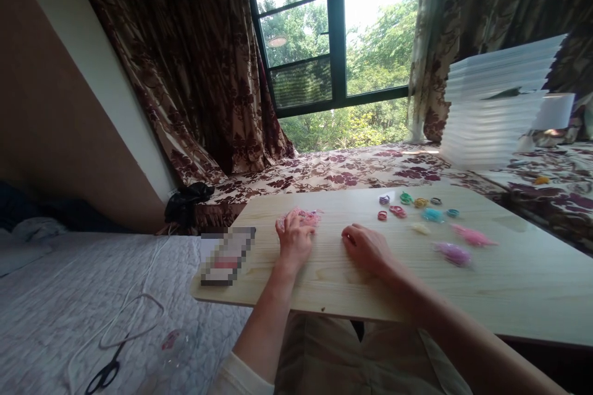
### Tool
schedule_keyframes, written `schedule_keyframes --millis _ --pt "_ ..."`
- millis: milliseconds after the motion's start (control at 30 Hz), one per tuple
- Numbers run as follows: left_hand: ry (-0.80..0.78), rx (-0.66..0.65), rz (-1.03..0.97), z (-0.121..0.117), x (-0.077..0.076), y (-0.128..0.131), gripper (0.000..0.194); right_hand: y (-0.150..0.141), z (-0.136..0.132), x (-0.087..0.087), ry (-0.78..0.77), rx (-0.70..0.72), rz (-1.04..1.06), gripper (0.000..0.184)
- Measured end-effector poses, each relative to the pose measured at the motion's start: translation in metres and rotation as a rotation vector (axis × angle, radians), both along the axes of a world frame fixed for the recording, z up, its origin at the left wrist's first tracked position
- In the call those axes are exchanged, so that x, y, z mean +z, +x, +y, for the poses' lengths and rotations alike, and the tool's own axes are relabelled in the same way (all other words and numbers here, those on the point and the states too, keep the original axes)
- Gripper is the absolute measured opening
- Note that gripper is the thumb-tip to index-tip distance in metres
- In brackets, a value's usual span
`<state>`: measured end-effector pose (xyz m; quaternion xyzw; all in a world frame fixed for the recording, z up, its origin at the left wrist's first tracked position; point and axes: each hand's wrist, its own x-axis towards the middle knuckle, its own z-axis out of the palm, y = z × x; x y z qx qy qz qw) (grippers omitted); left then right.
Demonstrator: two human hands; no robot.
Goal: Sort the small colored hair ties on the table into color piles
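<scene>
My left hand [294, 239] rests on a pale wooden board [324, 284], its fingertips on a clear plastic bag of pink hair ties [303, 217]; the fingers are curled over its near edge. My right hand [365, 247] lies beside it on the board in a loose fist, and nothing shows in it. To the right lie several small coloured hair ties [397, 210], a teal scrunchie [432, 215], a pink one [472, 236] and a purple one [453, 253].
A blurred card or packet [227, 256] lies at the board's left end. Black scissors [105, 373] and a white cord [134, 315] lie on the quilted bed. A black bag [188, 200] sits by the curtain. A white plastic container [495, 105] stands at the right.
</scene>
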<state>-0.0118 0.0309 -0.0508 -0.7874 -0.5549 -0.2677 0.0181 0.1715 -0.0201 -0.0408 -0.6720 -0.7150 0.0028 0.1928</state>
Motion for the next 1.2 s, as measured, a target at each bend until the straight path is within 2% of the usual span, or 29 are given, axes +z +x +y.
schedule_keyframes --millis 133,267,433,1200 --pt "0.035 0.03 -0.093 0.0024 0.0007 0.0005 0.033 0.0012 0.0003 -0.0006 0.002 0.004 -0.007 0.026" --pt "0.037 0.074 -0.083 0.0031 0.0002 -0.0015 0.027 0.0015 0.0002 -0.0006 -0.005 0.004 -0.005 0.026" --pt "0.005 0.05 -0.027 -0.0006 0.0017 -0.0022 0.016 0.0006 -0.0002 0.0 -0.001 -0.003 0.01 0.026" --pt "0.034 -0.016 0.063 -0.0004 0.0027 0.0033 0.016 0.0016 0.0012 -0.003 0.001 -0.004 0.0 0.026"
